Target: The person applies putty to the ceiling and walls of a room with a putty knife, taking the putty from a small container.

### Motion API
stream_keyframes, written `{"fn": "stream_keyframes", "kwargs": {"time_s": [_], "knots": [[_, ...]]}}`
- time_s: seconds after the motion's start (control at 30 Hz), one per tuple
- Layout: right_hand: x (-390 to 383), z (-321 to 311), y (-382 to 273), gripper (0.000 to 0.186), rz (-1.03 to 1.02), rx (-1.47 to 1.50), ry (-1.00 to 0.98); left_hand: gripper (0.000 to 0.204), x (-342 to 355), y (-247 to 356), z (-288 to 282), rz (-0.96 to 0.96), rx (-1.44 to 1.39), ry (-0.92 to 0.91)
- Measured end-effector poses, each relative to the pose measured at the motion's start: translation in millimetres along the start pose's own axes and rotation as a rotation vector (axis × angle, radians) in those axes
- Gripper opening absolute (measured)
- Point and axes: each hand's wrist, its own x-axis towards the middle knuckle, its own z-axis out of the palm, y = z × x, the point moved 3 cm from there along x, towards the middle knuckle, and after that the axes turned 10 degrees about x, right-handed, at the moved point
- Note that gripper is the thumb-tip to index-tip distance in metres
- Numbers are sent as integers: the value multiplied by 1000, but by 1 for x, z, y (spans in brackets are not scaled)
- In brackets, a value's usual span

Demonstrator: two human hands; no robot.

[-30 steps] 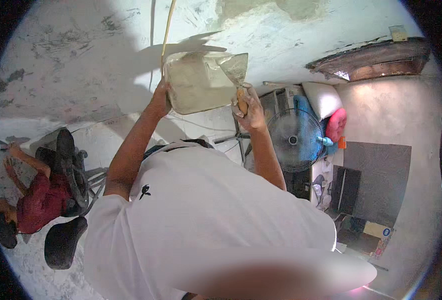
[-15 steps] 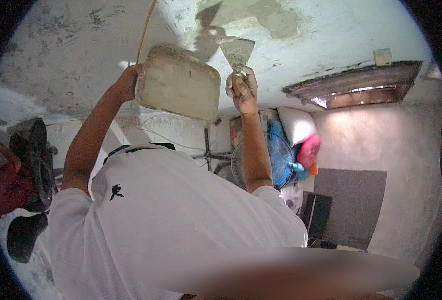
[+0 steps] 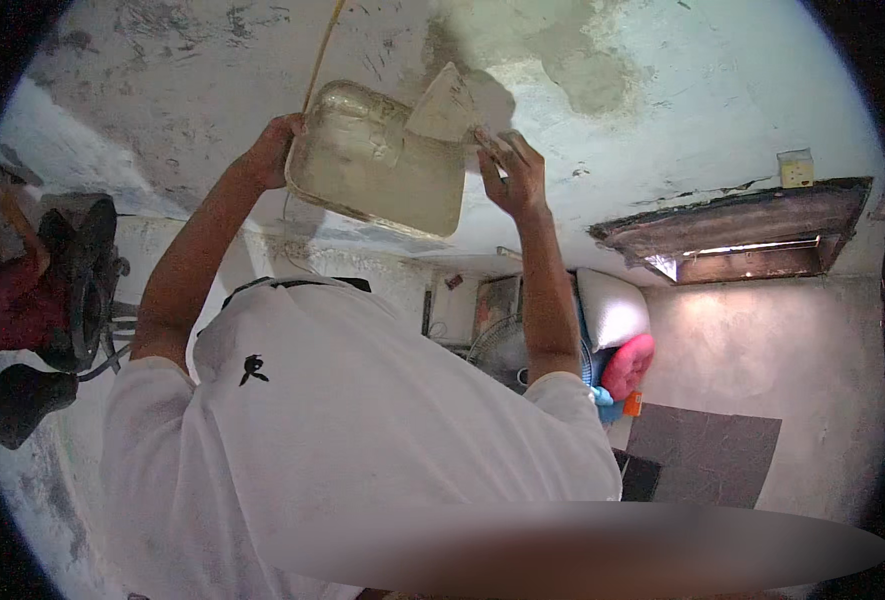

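Note:
My left hand grips the left edge of a shallow rectangular tray with rounded corners. A pale, wet-looking lump of putty lies in the tray's far left part. My right hand holds the handle of a putty knife, its fingers partly spread along it. The knife's wide, smeared blade points left, over the tray's far right edge; whether it touches the tray I cannot tell. Beyond both hands rises a patchy wall with a damp-looking grey-green patch.
A thin cane-like rod runs up the wall from the tray's far left. To the right are a recessed wooden-framed opening, a small socket box, a fan, a white pillow and a pink cushion. A dark chair stands at left.
The putty knife has swung from pointing up at the wall to pointing left over the tray. The tray has tipped, showing the putty inside. The whole view has shifted slightly.

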Motion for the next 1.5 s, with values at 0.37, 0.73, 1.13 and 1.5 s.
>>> {"fn": "stream_keyframes", "kwargs": {"time_s": [0.37, 0.73, 1.13, 1.5], "knots": [[58, -26, 52, 40, -141, -679, -374, 51, -5, -3, -6, 9, -103, -22], [20, -64, 27, 39, 122, -741, -450, 60, -8, -4, 2, 1, -136, -68], [28, -33, 23, 35, 220, -677, -353, 66, -4, -13, -6, 13, -186, -177], [54, 4, -10, 39, 150, -620, -178, 74, -2, -22, -15, -14, -121, -81]]}}
